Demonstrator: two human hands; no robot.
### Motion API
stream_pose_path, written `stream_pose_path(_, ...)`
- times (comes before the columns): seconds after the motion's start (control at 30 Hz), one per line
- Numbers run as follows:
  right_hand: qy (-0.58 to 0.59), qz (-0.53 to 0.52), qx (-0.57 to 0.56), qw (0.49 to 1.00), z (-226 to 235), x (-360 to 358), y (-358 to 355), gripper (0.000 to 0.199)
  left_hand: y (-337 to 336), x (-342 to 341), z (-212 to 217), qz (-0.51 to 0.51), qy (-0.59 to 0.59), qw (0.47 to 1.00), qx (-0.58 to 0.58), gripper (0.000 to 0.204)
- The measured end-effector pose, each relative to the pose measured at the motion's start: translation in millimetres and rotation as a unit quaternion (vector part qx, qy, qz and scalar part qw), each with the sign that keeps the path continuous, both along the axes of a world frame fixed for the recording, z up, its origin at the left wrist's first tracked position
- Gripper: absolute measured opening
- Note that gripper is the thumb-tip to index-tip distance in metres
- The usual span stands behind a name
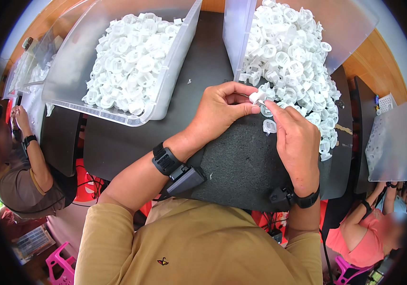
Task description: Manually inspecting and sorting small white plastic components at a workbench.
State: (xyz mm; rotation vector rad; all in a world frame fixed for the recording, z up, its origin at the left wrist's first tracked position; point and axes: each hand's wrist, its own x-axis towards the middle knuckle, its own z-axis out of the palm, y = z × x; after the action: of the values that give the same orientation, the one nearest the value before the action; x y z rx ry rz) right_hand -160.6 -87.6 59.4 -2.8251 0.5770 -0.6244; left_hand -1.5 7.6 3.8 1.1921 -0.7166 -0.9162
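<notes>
My left hand (222, 111) and my right hand (296, 140) meet over a dark foam pad (241, 166), both pinching one small white plastic part (257, 97) between their fingertips. Just right of it, a large heap of the same white ring-shaped parts (298, 61) spills out of a tipped clear bin (346, 28) onto the dark table (198, 71). A second clear bin (65, 71) at the left holds several more white parts (127, 57). Both wrists wear black bands with small devices.
A person in a brown shirt (23, 180) works at the left, with more clear bins (23, 71) beyond. Another person in a pink shirt (369, 232) sits at the lower right beside a clear lid (393, 142). Pink stools stand on the floor below.
</notes>
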Motion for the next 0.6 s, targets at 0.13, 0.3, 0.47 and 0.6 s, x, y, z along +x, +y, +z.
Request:
stream_pose_path(0.13,0.016,-0.008,-0.019,1.0,1,0,3,0.036,0,-2,2,0.006,0.0,1.0,-0.003,0.03)
stream_pose_path(0.3,0.043,-0.012,-0.048,0.998,3,1,10,0.034,-1,-5,-3,0.013,-0.032,0.999,0.01,0.028)
stream_pose_path(0.47,0.091,-0.015,-0.037,0.995,6,2,11,0.032,-1,-6,-3,0.015,-0.046,0.999,0.008,0.027)
stream_pose_path(0.6,0.003,0.036,0.064,0.997,5,-6,-7,0.028,-1,-3,-1,0.006,-0.058,0.998,0.001,0.029)
